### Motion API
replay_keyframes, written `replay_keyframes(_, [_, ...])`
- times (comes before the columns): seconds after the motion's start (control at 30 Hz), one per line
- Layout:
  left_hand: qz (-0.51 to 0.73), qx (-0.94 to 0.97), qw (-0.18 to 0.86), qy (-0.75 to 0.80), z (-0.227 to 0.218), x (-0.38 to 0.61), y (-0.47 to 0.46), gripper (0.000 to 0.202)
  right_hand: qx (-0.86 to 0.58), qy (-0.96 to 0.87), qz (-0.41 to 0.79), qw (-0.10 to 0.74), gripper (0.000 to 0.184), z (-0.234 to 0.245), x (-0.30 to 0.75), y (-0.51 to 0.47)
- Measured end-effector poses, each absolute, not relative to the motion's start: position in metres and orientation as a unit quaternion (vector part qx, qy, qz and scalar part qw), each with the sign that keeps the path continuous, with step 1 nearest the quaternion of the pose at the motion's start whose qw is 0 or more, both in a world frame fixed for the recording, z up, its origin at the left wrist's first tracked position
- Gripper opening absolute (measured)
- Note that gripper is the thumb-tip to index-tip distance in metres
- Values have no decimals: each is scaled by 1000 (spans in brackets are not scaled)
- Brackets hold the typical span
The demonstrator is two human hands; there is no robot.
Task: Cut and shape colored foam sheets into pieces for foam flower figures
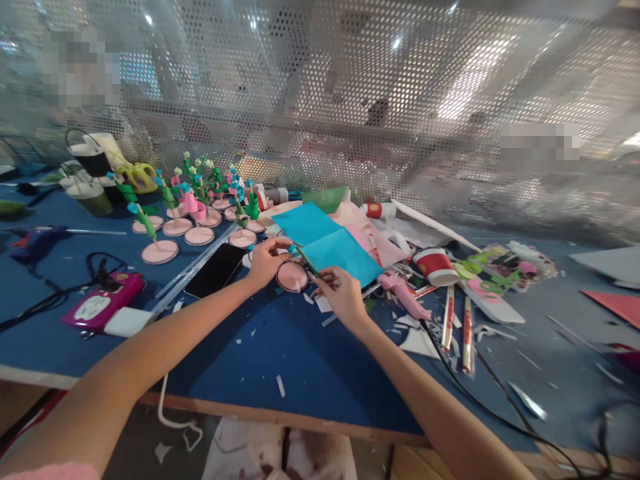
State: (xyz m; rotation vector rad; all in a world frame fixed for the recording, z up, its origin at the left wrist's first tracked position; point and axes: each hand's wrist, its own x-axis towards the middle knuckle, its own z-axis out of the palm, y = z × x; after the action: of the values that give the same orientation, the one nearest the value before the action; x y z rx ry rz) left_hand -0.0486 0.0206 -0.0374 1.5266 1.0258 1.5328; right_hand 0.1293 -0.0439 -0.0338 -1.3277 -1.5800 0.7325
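Landmark: the pink disc (293,275) on the blue table (280,347); every place below is told from it.
Left hand: the left hand (267,259) sits just left of the disc, fingers closed in a pinch on the top of a thin green stem (303,257).
Right hand: the right hand (341,290) sits just right of the disc, fingertips pinched on the stem's lower end.
Stem: slanted above the disc's right rim; a small blue bit shows at its upper end, too blurred to name.
Edges: the table's wooden near edge (260,408) runs well below the disc, with bare blue surface and white scraps between.
Open room: the freest stretch lies toward the viewer from the disc.
Crowded sides: a black phone (215,270) lies left of the disc; blue paper sheets (327,241) just behind it; a pink glue gun (404,293) to its right.
Cut off: both forearms leave the picture at the bottom.
Hard to make out: the perforated screen (350,100) behind the table blurs what is past it.
Containers: a red paper cup (434,265) lies on its side beyond the glue gun, contents not visible; a dark cup (93,197) stands far left, inside unseen.
Finished pieces: paper flowers on pink discs (200,200) stand behind and left.
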Motion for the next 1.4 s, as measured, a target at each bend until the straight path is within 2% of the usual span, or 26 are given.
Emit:
replay_keyframes(0.27, [590,603,360,399,-37,-48,20,25,-533,-658,249,470,30,-33,130,-43])
replay_keyframes(0.5, [593,601,356,401,-36,-47,18,24,-537,-685,112,481,34,-34,127,-44])
replay_keyframes(0.67, [596,603,350,398,-35,-47,17,23,-534,-677,158,482,37,-36,125,-44])
replay_keyframes(1.03, [603,596,347,401,-34,-46,17,22,-528,-674,187,482,30,-38,125,-43])
replay_keyframes(1.23, [600,598,339,409,-33,-46,16,20,-531,-694,123,471,29,-37,124,-43])
replay_keyframes(1.4, [599,600,344,404,-34,-46,17,20,-527,-698,119,469,31,-38,124,-42])
